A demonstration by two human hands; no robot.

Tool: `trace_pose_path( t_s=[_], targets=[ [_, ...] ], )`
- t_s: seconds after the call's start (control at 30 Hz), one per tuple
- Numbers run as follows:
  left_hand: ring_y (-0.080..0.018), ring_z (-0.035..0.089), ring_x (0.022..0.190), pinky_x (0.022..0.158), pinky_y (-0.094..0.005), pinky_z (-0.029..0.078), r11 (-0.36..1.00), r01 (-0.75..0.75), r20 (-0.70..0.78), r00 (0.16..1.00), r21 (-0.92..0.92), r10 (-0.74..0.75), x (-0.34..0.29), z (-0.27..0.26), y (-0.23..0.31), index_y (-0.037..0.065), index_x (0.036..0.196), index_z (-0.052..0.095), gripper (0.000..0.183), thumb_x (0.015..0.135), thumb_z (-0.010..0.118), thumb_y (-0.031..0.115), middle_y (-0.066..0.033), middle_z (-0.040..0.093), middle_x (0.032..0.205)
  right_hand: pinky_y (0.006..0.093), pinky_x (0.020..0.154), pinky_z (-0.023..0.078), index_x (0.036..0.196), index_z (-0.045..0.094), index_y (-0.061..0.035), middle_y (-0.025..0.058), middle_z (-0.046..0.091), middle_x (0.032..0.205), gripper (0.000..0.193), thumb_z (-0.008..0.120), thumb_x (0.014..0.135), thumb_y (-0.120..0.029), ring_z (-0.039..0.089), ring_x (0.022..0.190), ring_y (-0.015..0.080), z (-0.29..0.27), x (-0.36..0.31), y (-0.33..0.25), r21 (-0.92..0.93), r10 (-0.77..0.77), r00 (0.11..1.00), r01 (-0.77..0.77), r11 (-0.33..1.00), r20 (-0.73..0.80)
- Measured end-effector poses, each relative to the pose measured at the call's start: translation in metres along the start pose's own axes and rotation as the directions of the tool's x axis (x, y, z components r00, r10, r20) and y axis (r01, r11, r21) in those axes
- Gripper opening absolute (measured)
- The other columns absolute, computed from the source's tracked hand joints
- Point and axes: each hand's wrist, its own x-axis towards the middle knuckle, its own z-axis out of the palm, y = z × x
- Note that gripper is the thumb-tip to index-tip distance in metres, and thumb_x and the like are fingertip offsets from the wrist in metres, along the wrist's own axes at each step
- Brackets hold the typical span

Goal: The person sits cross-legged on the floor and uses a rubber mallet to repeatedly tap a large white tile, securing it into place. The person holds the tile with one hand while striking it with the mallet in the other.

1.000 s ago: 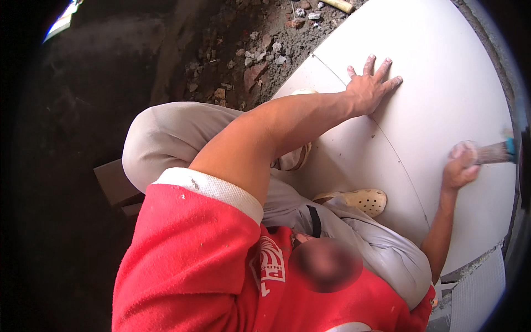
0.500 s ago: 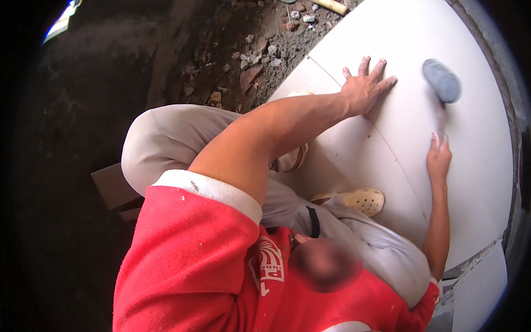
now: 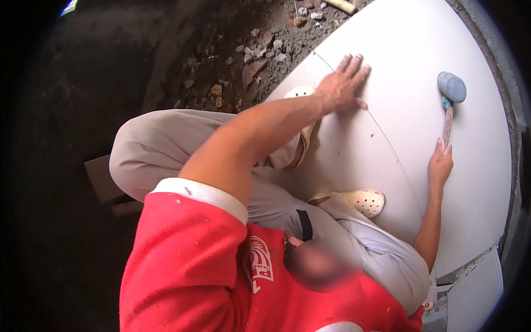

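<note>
My right hand [image 3: 441, 163] grips the wooden handle of a rubber mallet [image 3: 452, 88], closed around it near its end. The mallet's grey head is over the right-hand white floor tile [image 3: 470, 166]; whether it touches the surface I cannot tell. My left hand [image 3: 344, 83] is spread flat, palm down, at the thin joint between that tile and the neighbouring white tile [image 3: 337, 166]. Its thumb reaches toward the joint line. Small dark specks lie along the joint.
Wet mortar with rubble [image 3: 260, 55] borders the tiles at the far left. A yellowish stick [image 3: 341, 5] lies at the top. My feet in cream clogs [image 3: 362, 202] rest on the nearer tile. A ridged-back tile piece [image 3: 474, 293] is at lower right, beside a gap along the wall.
My left hand has shifted left, back toward the joint. The mallet head, blurred before, has moved slightly right and nearer, and now shows sharply. My right hand keeps its grip.
</note>
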Motion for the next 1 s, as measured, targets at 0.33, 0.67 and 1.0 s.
trace_pose_path(
  t_s=[0.33,0.67,1.0],
  targets=[
    [-0.0392,0.017,0.165,0.133,-0.0567,0.02,0.969,0.108,0.076,0.989,0.223,-0.127,-0.033,-0.014,-0.071,-0.002,0.167,0.027,0.075,0.112,0.042,0.047,-0.0239,0.02,0.177,0.0572,0.086,0.055,0.116,0.067,0.0072,0.035,0.072,0.103,0.063,0.05,0.11,-0.053,0.069,0.099,0.0546,-0.005,0.009,0.02,-0.059,-0.011,1.0,0.012,0.998,0.004],
    [-0.0323,0.033,0.159,0.129,-0.0503,0.033,0.808,-0.215,0.535,0.833,0.548,-0.141,-0.006,-0.112,-0.103,0.004,0.157,0.047,0.059,0.114,0.042,0.043,-0.0184,0.035,0.171,0.0558,0.089,0.056,0.122,0.066,0.0077,0.0341,0.073,0.102,0.065,0.047,0.111,-0.054,0.07,0.1,0.0533,-0.006,0.001,0.009,-0.108,0.014,1.0,-0.016,0.994,-0.017],
    [-0.0362,0.035,0.159,0.128,-0.0505,0.037,0.84,-0.457,0.378,0.862,0.293,0.337,-0.038,-0.115,-0.103,0.005,0.147,0.058,0.049,0.103,0.064,0.026,-0.0191,0.043,0.167,0.0566,0.087,0.051,0.112,0.064,0.0071,0.031,0.071,0.099,0.06,0.049,0.111,-0.051,0.069,0.096,0.0507,-0.034,-0.002,0.011,-0.005,-0.022,0.99,0.023,1.0,0.137]
  ],
)
